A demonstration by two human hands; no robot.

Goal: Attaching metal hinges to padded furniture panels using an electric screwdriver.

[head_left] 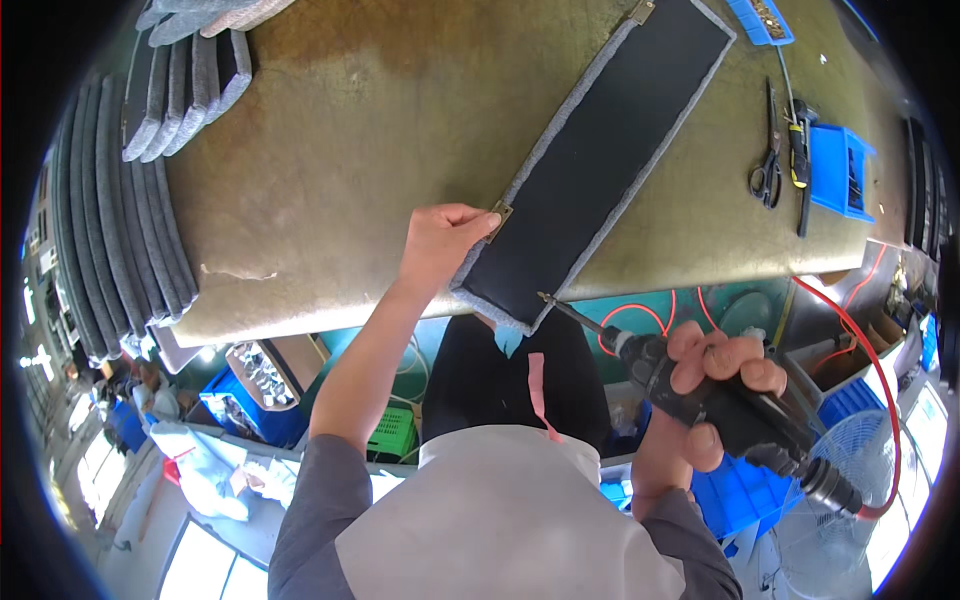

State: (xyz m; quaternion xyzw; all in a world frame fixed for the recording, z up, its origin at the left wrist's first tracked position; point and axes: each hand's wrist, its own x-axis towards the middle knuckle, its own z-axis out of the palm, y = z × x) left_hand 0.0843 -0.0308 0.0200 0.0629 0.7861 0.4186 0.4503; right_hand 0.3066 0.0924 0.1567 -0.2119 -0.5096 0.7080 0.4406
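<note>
The stiff, light black panel [600, 150], edged in soft grey felt, is pinned to the tabletop [350, 150] beneath the left hand [440, 240] at its near corner, while a black power screwdriver [720, 395] is gripped by the right hand [700, 390].

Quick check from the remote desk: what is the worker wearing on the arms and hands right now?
Both hands are bare: no gloves, rings or watch visible on the left hand or the right hand. Grey sleeves cover the upper arms, forearms bare. A light apron covers the chest.
</note>
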